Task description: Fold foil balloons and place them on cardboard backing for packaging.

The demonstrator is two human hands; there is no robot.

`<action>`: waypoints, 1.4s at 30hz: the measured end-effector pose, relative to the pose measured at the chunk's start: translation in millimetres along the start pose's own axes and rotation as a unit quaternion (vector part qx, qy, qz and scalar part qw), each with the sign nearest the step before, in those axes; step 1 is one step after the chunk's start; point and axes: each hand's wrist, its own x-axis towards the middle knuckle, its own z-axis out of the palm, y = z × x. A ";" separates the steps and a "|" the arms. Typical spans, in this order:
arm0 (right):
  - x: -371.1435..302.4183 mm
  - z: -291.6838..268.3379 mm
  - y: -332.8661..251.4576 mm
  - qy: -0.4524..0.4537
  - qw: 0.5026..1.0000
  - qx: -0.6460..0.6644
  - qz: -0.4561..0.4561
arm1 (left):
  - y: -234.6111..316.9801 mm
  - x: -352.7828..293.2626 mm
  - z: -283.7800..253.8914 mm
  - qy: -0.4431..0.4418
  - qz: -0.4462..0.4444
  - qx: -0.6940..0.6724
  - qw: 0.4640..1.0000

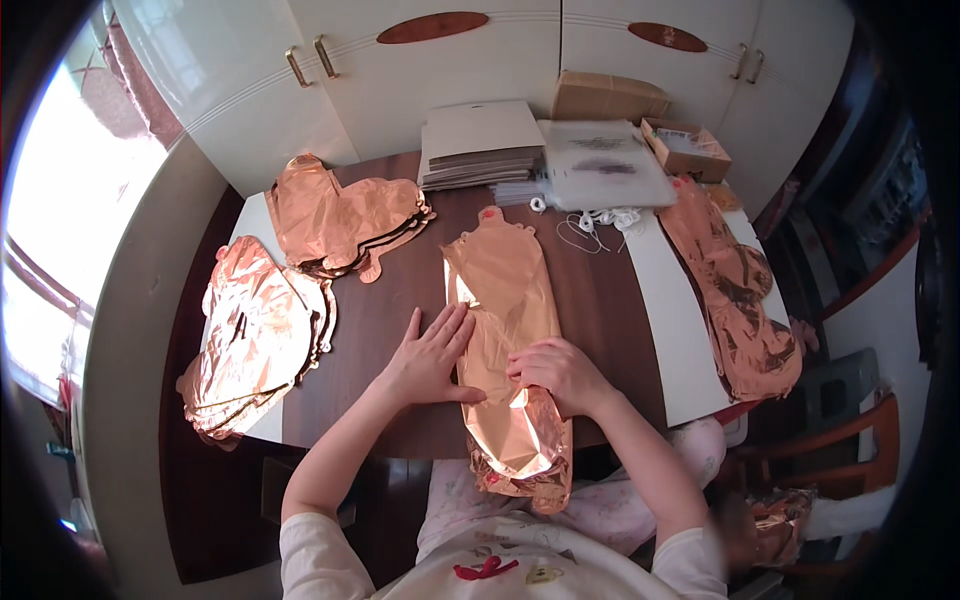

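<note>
A flat, rose-gold foil balloon (505, 290) lies lengthwise before me on the brown table, its near end hanging over the front edge toward my lap. My left hand (430, 355) rests flat across the balloon's left edge, fingers spread and thumb pointing right. On the other side, my right hand (562, 375) has its fingers curled against the foil, closed on the balloon's right part. Below that hand the foil is creased and bulges up. Whether more balloons lie under this one is hard to tell, though several foil layers show at the near end.
Stacks of flat foil balloons lie at left (255, 330), far left (345, 215) and right (735, 290). At the back stand a pile of grey-white cards (480, 145), clear plastic bags (605, 170), white string (605, 222) and a small cardboard box (690, 150). White cabinets rise behind.
</note>
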 end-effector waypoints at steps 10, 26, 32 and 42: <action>2.5 -3.3 1.8 -0.012 1.000 0.023 0.000 | -32.0 18.6 -5.9 -0.031 -0.037 0.026 0.998; 46.4 11.5 98.0 0.148 0.944 -0.143 0.256 | -31.7 18.7 11.9 0.061 -0.062 0.002 0.996; 62.2 22.7 106.2 0.131 0.945 -0.128 0.272 | -34.4 18.5 12.7 0.066 -0.055 0.009 0.996; 64.6 22.7 109.2 0.126 0.949 -0.077 0.278 | -33.1 20.6 13.8 0.074 -0.051 0.002 0.996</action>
